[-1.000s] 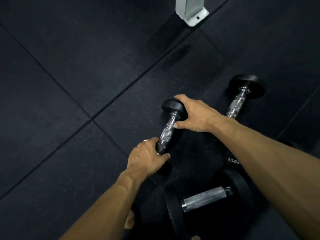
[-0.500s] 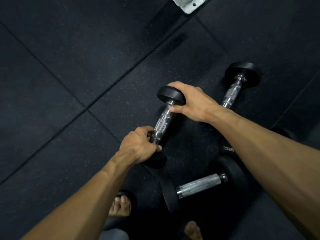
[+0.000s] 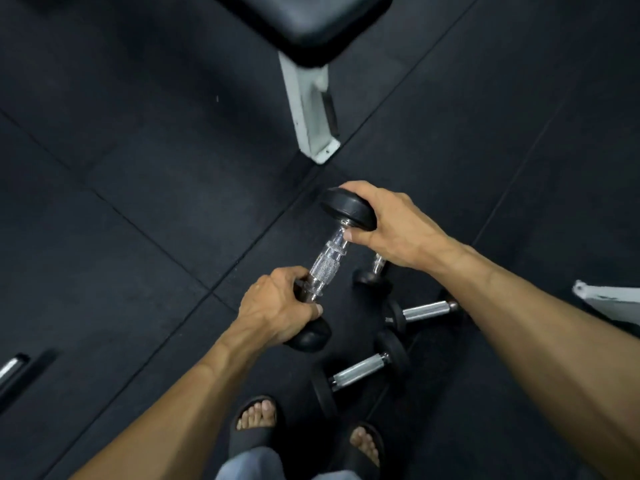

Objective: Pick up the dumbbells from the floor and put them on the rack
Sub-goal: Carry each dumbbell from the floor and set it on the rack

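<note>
Black rubber floor, dumbbell axis diagonal, left hand gripping near head, right hand clasping far head.

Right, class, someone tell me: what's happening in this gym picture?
A person stands over a dark rubber floor, holding one dumbbell in both hands. The left hand grips the near end of its metal handle, and the right hand holds the far black head. Three more dumbbells lie on the floor by the sandalled feet, not yet picked up. A padded bench on a white leg stands ahead. No rack is clearly in view.
</note>
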